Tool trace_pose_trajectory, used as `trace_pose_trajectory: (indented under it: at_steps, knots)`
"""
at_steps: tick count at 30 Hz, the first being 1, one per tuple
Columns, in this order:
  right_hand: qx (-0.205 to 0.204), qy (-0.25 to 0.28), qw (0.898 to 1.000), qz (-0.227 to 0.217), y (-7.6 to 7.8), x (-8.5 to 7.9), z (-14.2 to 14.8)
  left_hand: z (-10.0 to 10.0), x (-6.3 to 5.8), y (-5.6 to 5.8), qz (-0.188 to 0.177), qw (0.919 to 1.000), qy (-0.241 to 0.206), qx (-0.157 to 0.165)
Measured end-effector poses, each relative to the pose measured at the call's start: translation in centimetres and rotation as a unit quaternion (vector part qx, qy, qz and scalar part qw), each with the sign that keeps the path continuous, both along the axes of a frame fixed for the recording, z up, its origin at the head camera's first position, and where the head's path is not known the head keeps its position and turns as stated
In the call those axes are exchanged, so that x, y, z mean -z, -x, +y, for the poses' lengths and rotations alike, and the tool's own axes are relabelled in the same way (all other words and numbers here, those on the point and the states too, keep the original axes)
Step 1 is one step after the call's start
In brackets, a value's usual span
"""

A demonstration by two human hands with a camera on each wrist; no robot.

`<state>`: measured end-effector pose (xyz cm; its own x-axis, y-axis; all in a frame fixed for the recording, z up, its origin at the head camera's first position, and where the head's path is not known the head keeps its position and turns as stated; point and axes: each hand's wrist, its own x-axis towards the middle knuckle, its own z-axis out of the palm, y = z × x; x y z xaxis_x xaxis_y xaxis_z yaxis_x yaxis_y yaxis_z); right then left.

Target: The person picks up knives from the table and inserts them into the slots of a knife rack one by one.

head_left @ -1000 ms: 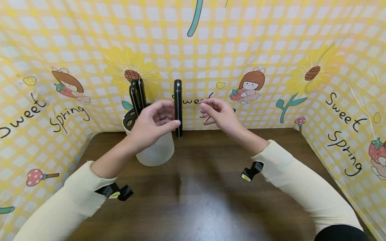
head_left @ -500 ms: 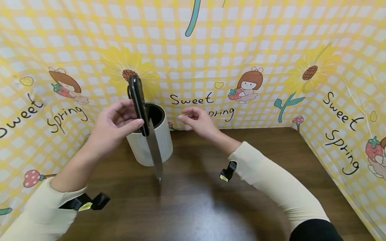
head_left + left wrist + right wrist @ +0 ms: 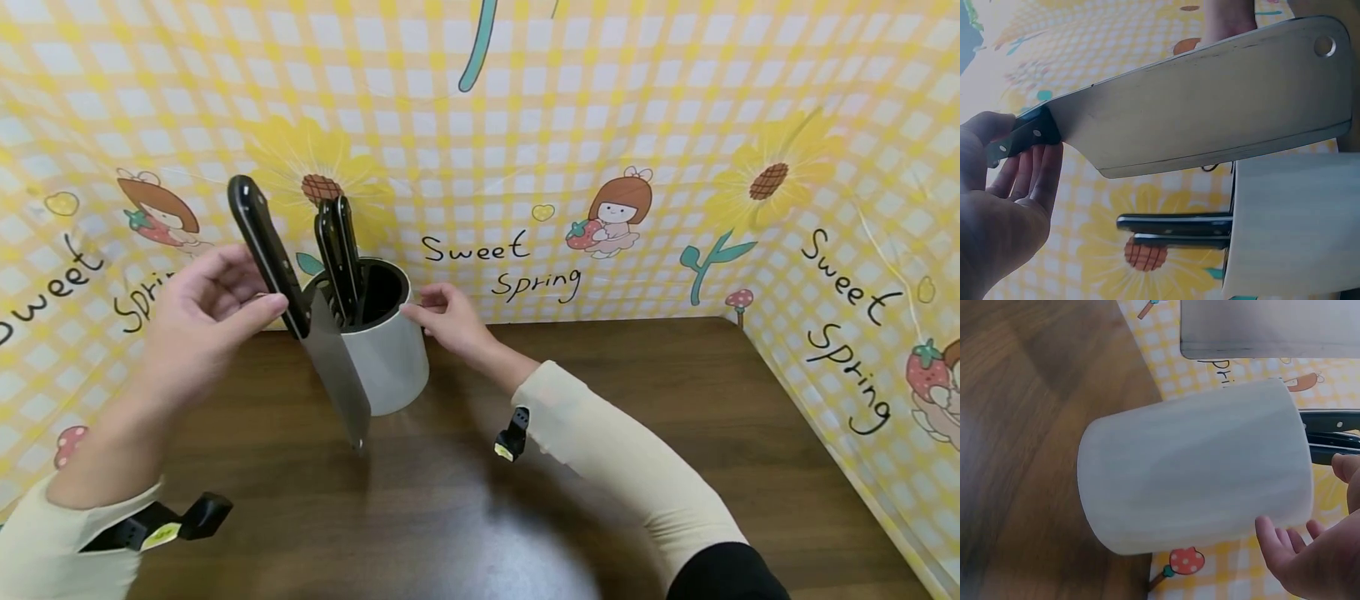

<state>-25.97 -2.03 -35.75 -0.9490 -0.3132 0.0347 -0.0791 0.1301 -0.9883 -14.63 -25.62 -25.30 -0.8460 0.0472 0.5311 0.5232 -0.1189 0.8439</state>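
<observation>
My left hand (image 3: 195, 325) grips a cleaver (image 3: 337, 367) by its black riveted handle, thumb on the near side and fingers on the far side. The broad steel blade points down and slants right, in front of a white cylindrical knife holder (image 3: 390, 367). Along the left wrist view the whole blade (image 3: 1210, 100) shows, with a hole near its end corner. Several black-handled knives (image 3: 341, 258) stand in the holder, handles up. My right hand (image 3: 453, 325) is at the holder's right rim, thumb tip right by the edge and fingers loosely bent beside the wall (image 3: 1197, 469).
The holder stands near the back of a dark brown wooden table (image 3: 600, 442). A yellow checked cloth (image 3: 480, 150) with printed flowers and figures rises behind the table and along both sides.
My left hand has carried the cleaver leftward past the front of the holder, and its blade now slants. My right hand has moved left to the holder's rim.
</observation>
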Motion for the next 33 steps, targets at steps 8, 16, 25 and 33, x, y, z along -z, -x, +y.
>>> trace_pose_trajectory:
  at_steps: [8,16,25,33]
  knots:
    - [0.05,-0.007,0.999,0.001,0.0,0.8,-1.6,-1.6,-0.8,0.0,0.034,0.9958,-0.061,0.059]
    - [0.073,0.009,0.997,-0.008,-0.2,1.3,-2.9,-2.7,-1.7,0.7,0.063,0.9816,-0.14,0.114]
    - [0.094,0.016,0.995,-0.012,-0.4,1.3,-3.4,-3.0,-3.1,2.3,0.043,0.984,-0.146,0.093]
    - [0.098,0.015,0.995,-0.029,-0.4,1.0,-3.8,-4.0,-5.1,3.5,0.032,0.9853,-0.156,0.062]
